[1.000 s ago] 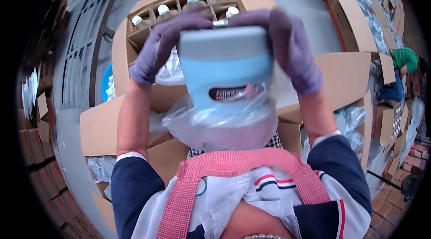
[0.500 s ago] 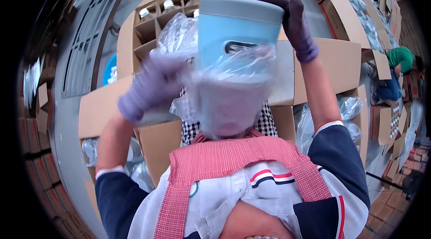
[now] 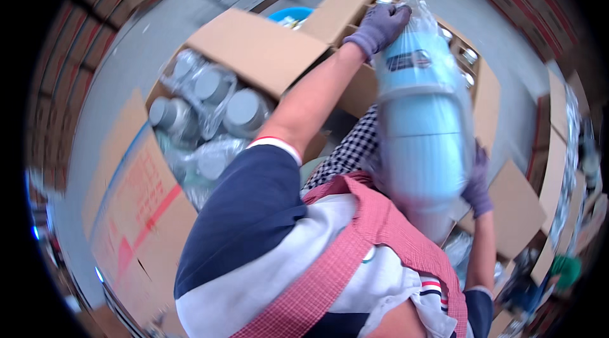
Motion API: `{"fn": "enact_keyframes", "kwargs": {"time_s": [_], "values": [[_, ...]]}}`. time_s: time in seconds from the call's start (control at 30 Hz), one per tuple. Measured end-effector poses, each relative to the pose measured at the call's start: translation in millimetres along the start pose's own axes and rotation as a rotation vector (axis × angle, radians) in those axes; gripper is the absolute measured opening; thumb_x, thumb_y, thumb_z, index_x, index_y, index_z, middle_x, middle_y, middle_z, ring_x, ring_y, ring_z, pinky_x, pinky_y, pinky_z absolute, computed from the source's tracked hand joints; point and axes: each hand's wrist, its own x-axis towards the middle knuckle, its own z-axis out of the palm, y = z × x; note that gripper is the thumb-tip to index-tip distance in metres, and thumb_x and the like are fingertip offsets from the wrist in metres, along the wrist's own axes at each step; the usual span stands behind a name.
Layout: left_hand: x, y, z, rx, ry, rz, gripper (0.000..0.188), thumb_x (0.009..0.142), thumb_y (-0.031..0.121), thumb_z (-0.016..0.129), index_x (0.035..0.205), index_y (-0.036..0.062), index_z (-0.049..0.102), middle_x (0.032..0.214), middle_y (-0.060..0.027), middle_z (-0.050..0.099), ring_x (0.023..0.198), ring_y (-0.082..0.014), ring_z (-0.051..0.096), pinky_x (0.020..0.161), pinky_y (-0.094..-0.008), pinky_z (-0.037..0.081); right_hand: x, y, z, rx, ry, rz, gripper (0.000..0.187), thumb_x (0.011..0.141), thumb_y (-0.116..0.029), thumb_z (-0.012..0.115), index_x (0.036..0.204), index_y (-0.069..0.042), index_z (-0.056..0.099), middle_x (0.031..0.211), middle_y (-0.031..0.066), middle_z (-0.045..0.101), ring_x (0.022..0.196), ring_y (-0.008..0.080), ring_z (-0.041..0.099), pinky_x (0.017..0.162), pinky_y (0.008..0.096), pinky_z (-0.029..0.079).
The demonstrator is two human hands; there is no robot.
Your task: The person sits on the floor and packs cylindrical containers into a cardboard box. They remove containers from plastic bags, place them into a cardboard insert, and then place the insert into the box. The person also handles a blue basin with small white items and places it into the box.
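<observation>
A light blue tapered container (image 3: 422, 122) in a clear plastic bag (image 3: 426, 17) is held up in front of my apron, tilted and blurred by motion. My left hand (image 3: 382, 26), in a purple-grey glove, is closed on the bag at the container's far end. My right hand (image 3: 478, 180), gloved alike, presses against the container's lower right side, its fingers partly hidden behind it. Behind the container, a divided carton (image 3: 487, 93) holds several bottles with silvery caps (image 3: 469, 55).
An open carton at left has a raised flap (image 3: 254, 46) and holds several bagged jars with grey lids (image 3: 246, 109). A blue tub (image 3: 290, 15) stands beyond it. Stacked cartons (image 3: 533, 1) line the far right. A person in green (image 3: 564, 268) is at lower right.
My view has turned to the left. The container has swung and tipped lengthwise, my left hand has gone to its far end, and my right hand has come down to its lower side.
</observation>
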Motion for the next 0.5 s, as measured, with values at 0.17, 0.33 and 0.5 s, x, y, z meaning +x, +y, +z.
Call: {"fn": "enact_keyframes", "kwargs": {"time_s": [0.17, 0.33, 0.5], "values": [[-15, -85, -78, -0.155, 0.081, -0.097, 0.054, 0.093, 0.042, 0.047, 0.111, -0.0074, 0.06, 0.108, -0.017, 0.065, 0.098, -0.024, 0.061, 0.086, -0.034, 0.045, 57, -66, -13, 0.418, -0.074, -0.19, 0.075, 0.077, -0.036, 0.067, 0.138, -0.004, 0.037, 0.139, 0.022, 0.039, 0.131, 0.0347, 0.037, 0.107, 0.0411, 0.032], [-172, -131, -282, 1.128, 0.313, 0.305, 0.048, 0.082, 0.034, 0.063, 0.118, 0.0032, 0.06, 0.124, -0.0108, 0.058, 0.117, -0.0266, 0.052, 0.102, -0.0377, 0.039, 193, -177, -55, 0.948, -0.082, -0.474, 0.069, 0.077, -0.038, 0.066, 0.13, -0.001, 0.044, 0.131, 0.0245, 0.045, 0.124, 0.0358, 0.043, 0.102, 0.0404, 0.036], [-322, -36, -392, -0.523, 1.1, 0.189, 0.062, 0.094, 0.046, 0.042, 0.14, 0.0033, 0.038, 0.142, -0.0131, 0.043, 0.136, -0.0305, 0.032, 0.112, -0.0575, 0.019, 310, -310, -76, 1.263, -0.278, -0.709, 0.065, 0.076, -0.041, 0.066, 0.123, 0.002, 0.051, 0.122, 0.027, 0.051, 0.117, 0.0369, 0.049, 0.098, 0.0396, 0.04]]}}
